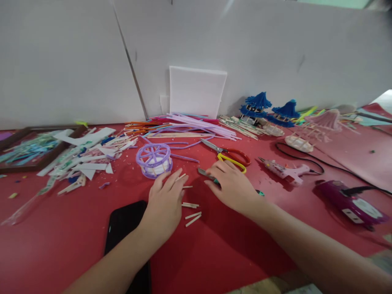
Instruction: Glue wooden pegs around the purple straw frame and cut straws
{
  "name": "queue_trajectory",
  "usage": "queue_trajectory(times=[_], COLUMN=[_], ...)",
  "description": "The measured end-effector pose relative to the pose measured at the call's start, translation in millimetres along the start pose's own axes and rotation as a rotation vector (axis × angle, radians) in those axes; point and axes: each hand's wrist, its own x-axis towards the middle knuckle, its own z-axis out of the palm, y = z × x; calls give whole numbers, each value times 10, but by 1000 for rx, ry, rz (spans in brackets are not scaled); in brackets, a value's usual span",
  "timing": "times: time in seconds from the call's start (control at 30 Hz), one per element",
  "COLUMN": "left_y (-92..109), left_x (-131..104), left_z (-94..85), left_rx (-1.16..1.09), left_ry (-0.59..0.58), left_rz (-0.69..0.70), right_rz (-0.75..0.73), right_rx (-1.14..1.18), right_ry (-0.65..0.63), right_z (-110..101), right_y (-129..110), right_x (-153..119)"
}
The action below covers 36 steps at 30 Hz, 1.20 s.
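My left hand is low over the red table with its fingers stretched and slightly apart. Short wooden sticks lie beside it, and one shows by its fingertips. Just beyond stands a round purple frame with a spoked top, a white inside and small stick posts. My right hand is curled from above around green-handled pliers; their metal jaws point left and the hand hides most of the handles. Touching or close to its fingers are scissors with red and yellow handles.
A black phone lies under my left forearm. Right are a pink glue gun and a purple power strip with cords. Behind lie purple strips and small blue-roofed models. Paper scraps and a brown frame sit left.
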Motion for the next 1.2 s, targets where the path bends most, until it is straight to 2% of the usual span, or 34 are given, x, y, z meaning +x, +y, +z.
queue_trajectory(times=[0.13, 0.23, 0.5, 0.73, 0.8, 0.93, 1.0, 1.1, 1.2], left_y=[18, 32, 33, 58, 51, 46, 51, 57, 49], left_x=[-21, -19, 12, 18, 22, 12, 4, 13, 54], left_z=[33, 18, -11, -57, -65, -70, -70, -71, -75], left_rx=[13, 14, -20, 23, 5, -16, -47, -160, -351], left_ry=[-33, -38, -20, -125, -150, -192, -168, -85, -54], left_rz=[-16, -37, -113, -116, -114, -115, -116, -136, -177], right_rz=[-257, -324, -326, -278, -296, -287, -291, -288, -297], right_rx=[258, 280, 350, 469, 471, 458, 440, 414, 427], right_ry=[-42, -97, -220, -311, -296, -126, -90, -108, -172], right_z=[37, 81, 46, -9, 10, 107, 155, 167, 117], right_y=[-123, -213, -269, -247, -230, -182, -165, -165, -173], right_x=[-30, -35, -11, -27, -18, 22, 38, 39, 19])
